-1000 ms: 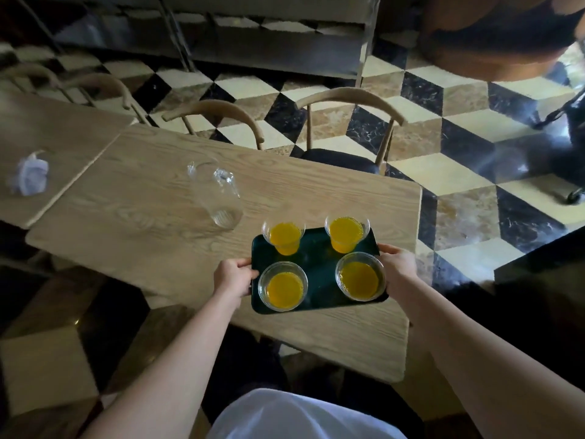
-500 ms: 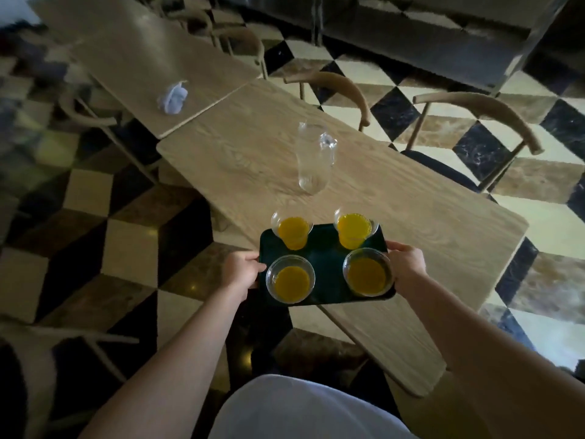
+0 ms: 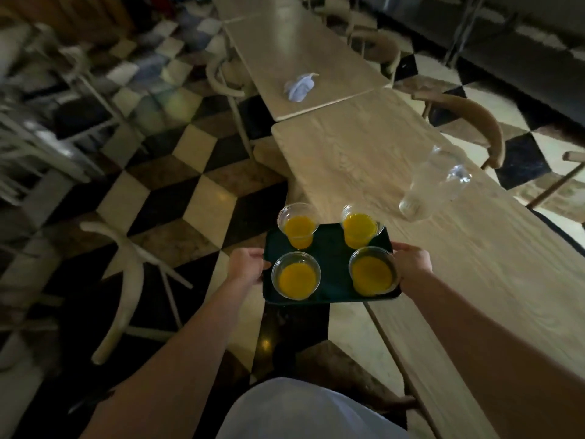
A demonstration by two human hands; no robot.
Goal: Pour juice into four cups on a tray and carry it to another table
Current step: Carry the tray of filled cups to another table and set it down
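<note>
A dark green tray (image 3: 330,248) hangs in the air, mostly off the left edge of the wooden table (image 3: 474,248), over the floor. On it stand clear plastic cups of orange juice: two at the back (image 3: 298,228) (image 3: 359,228) and two at the front (image 3: 296,275) (image 3: 373,270). My left hand (image 3: 245,269) grips the tray's left edge. The tray's right edge is held by my right hand (image 3: 411,263). An empty clear bottle (image 3: 433,185) stands on the table to the right, behind the tray.
A second wooden table (image 3: 300,52) with a crumpled white tissue (image 3: 299,85) adjoins farther away. Wooden chairs stand at the left (image 3: 126,280), beside the far table (image 3: 221,77) and at the right (image 3: 474,122). More chairs and furniture (image 3: 47,137) crowd the far left on the checkered floor.
The view has swung left and the tray has travelled with me, from over the table's near edge to mostly beyond its left edge. Both hands keep their grip.
</note>
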